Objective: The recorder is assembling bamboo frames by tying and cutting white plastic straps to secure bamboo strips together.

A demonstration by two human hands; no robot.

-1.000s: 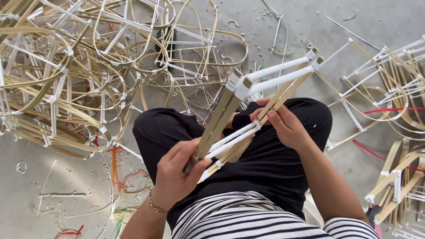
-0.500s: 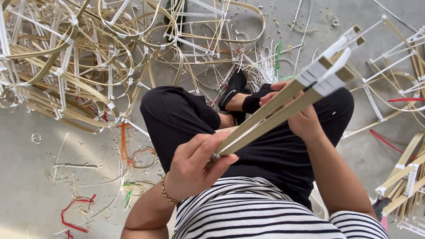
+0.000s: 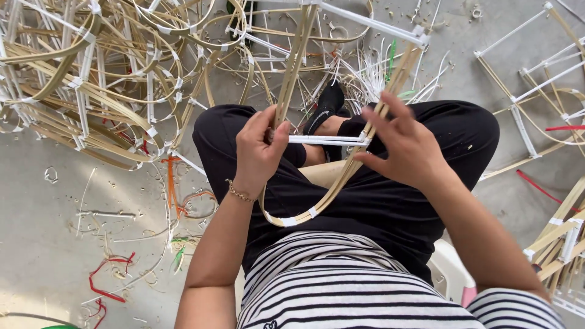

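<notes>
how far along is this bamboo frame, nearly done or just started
Done, it seems: the bent tan bamboo-strip frame has white tape bindings at its looped bottom and a white crossbar between its sides. In hand: the left hand grips one side strip, the right hand the other, at that crossbar. Left: cannot tell; a big pile of similar taped bamboo frames lies on the grey concrete floor.

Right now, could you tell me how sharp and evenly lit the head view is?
Head view: soft, even daylight, no glare; left hand, right hand and bamboo frame are sharp; faint shadows on the concrete floor; wide-angle bending at edges.
</notes>
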